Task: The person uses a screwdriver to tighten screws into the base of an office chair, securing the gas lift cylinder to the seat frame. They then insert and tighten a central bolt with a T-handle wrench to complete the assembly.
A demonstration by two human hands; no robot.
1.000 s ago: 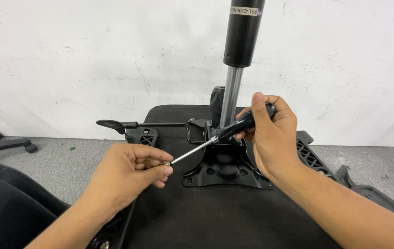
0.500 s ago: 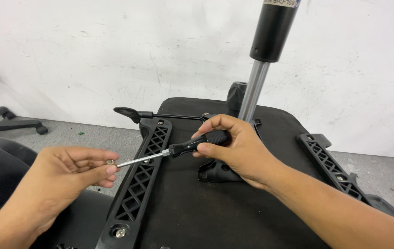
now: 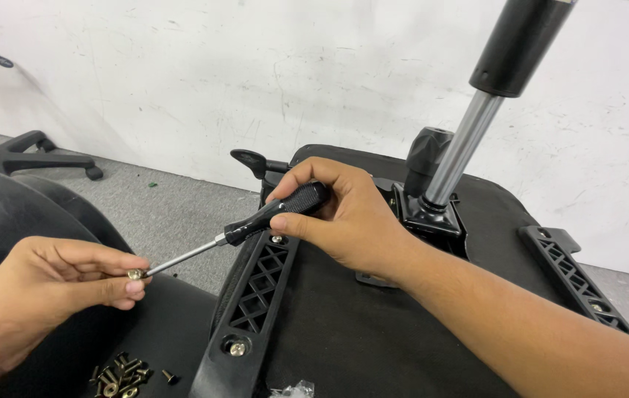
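Black-handled screwdriver gripped in right hand | left hand pinches 1 screw against its tip to seat it | spare screws heaped below, within reach

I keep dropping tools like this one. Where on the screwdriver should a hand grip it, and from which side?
Probably on the black textured handle, coming from above, as the right hand does. The screwdriver lies slanted, its thick handle raised over the upturned chair seat, while its thin smooth shaft runs down to a screw pinched by the left hand.
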